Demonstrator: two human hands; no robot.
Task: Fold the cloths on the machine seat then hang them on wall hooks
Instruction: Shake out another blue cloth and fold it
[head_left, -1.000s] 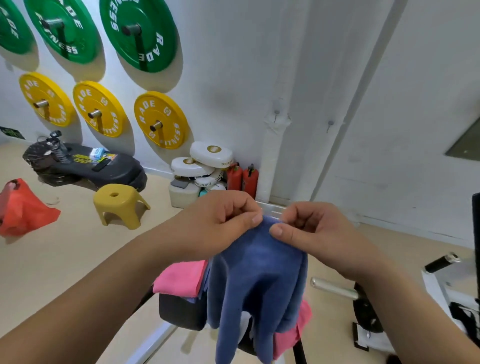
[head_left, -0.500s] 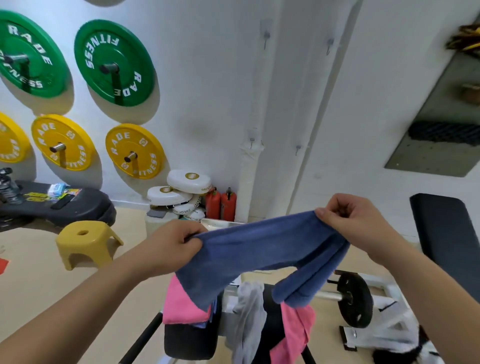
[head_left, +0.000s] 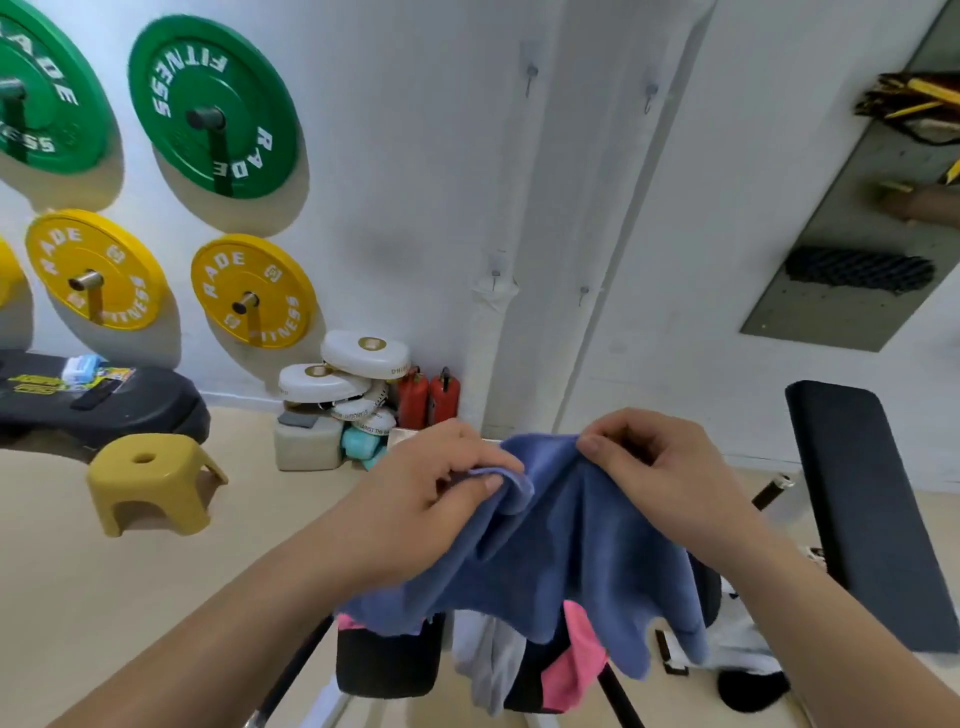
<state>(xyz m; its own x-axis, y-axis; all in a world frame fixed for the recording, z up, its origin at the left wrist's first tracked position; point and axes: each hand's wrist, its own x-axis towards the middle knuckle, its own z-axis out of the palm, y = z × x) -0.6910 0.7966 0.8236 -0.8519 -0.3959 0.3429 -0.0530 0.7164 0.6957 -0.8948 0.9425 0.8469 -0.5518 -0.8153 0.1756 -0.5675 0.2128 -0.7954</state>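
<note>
A blue cloth (head_left: 561, 551) hangs in the air in front of me, held by its top edge. My left hand (head_left: 431, 499) pinches the left part of that edge, my right hand (head_left: 654, 478) pinches the right part, and the two hands are close together. Below it the black machine seat (head_left: 384, 660) carries a pink cloth (head_left: 576, 660) and a white-grey cloth (head_left: 488, 665), both partly hidden by the blue one. Small metal wall hooks (head_left: 530, 78) sit on the white wall ahead, with another hook (head_left: 649, 96) to the right and a lower pair of hooks (head_left: 496, 278) beneath.
A black padded backrest (head_left: 862, 509) stands at the right. Green and yellow weight plates (head_left: 213, 109) hang on the left wall. A yellow stool (head_left: 150, 483), a black step platform (head_left: 104, 405), white pads (head_left: 363, 358) and red extinguishers (head_left: 428, 397) stand on the floor.
My hands came back together after stretching the blue cloth wide, so it now hangs doubled and bunched between them. My view tilted up from the floor to show the hooks.
</note>
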